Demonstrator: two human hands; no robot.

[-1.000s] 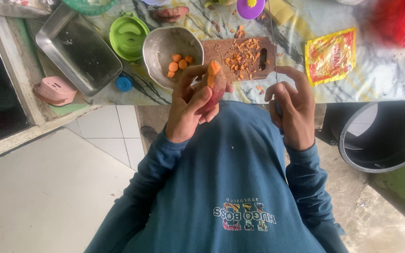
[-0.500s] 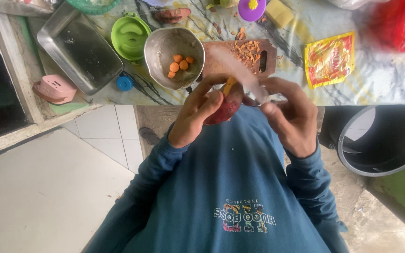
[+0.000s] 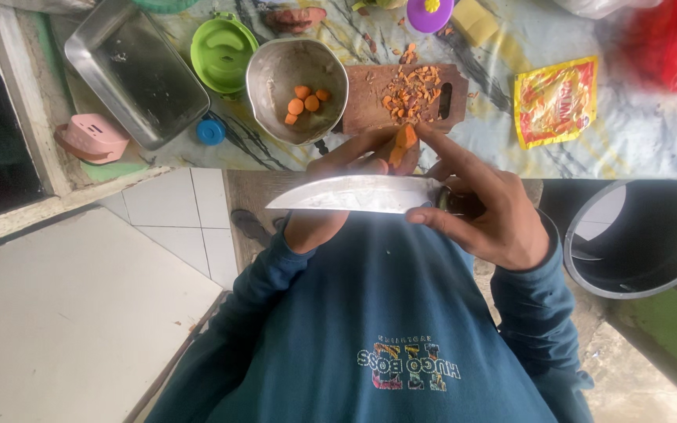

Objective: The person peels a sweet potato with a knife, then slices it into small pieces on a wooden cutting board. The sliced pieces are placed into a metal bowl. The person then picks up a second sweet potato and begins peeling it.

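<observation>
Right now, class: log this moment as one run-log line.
left hand: holds orange root piece | right hand: holds knife, blade flat | metal bowl: peeled pieces | cutting board: peelings

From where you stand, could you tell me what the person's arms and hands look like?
Both arms are covered by long dark blue sleeves of a sweatshirt with a printed chest design. The left hand and right hand are bare: no gloves, rings or watch show. The cuffs reach the wrists.

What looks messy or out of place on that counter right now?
Orange peelings lie scattered over the wooden cutting board, a few strayed onto the cloth above it. Otherwise nothing stands out: the peeled pieces sit in the metal bowl, and the right hand holds the knife level.
</observation>
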